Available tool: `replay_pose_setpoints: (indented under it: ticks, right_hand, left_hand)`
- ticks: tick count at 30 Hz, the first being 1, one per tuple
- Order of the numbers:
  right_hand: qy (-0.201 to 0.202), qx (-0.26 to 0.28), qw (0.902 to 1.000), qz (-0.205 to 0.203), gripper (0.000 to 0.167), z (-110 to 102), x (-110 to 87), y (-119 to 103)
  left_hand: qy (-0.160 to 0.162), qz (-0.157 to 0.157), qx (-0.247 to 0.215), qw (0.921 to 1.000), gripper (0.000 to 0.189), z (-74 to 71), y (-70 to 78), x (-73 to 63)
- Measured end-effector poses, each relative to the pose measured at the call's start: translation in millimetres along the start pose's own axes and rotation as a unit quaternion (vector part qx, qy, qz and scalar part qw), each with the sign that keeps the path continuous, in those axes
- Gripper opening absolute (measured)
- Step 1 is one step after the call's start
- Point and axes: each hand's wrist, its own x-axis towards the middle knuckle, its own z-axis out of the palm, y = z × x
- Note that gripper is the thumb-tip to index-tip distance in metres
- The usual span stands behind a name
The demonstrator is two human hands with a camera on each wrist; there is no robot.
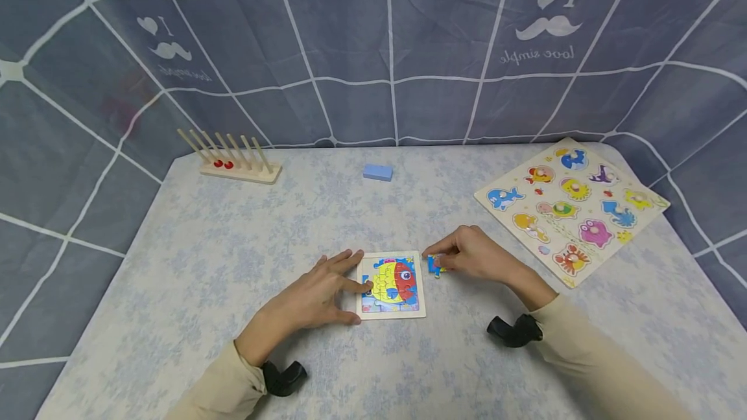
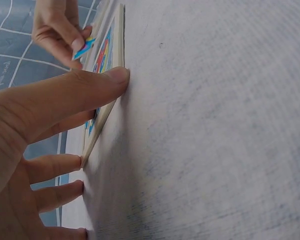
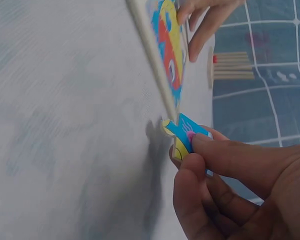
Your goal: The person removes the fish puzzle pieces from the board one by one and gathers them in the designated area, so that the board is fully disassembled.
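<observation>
A small square jigsaw of a yellow and red fish in a pale wooden frame [image 1: 423,300] lies flat on the table. My left hand [image 1: 318,297] is spread along its left side. Its index fingertip rests on the left part of the picture, and the thumb [image 2: 102,82] touches the frame's near left corner. Just right of the frame, my right hand [image 1: 475,255] pinches a jigsaw piece [image 3: 182,132] between thumb and fingers. The piece is blue with yellow patches and a pink spot, held tilted near the frame's corner in the right wrist view.
Back left stands a wooden rack [image 1: 242,175] with several upright pegs and two red beads. A blue block [image 1: 378,172] lies at the back middle. On the right is a large wooden board [image 1: 513,180] of sea-animal pieces. A grey checked curtain [image 1: 350,37] hangs behind the table.
</observation>
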Motion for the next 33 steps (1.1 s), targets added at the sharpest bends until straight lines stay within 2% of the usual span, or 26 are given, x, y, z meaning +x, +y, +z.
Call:
replay_pose_setpoints:
  ticks: [12, 20, 29, 33]
  right_hand:
    - [0.003, -0.015, 0.9998, 0.014, 0.024, -1, -5.1, 10]
    - [0.055, -0.08, 0.995, 0.022, 0.013, 1, -3.0, 7]
    - [0.082, -0.095, 0.9908, 0.052, 0.005, 6, -1.8, 4]
    - [0.093, -0.11, 0.988, 0.056, 0.008, 8, -1.3, 4]
  left_hand:
    - [0.0, 0.003, -0.004, 1.0, 0.057, -0.3, -1.1, 0.0]
    - [-0.005, -0.003, -0.006, 1.0, 0.057, -1.5, 0.7, -0.1]
    - [0.0, -0.001, -0.005, 1.0, 0.057, -0.8, 0.9, -0.6]
    - [0.0, -0.006, -0.008, 1.0, 0.057, -0.8, 0.6, -1.1]
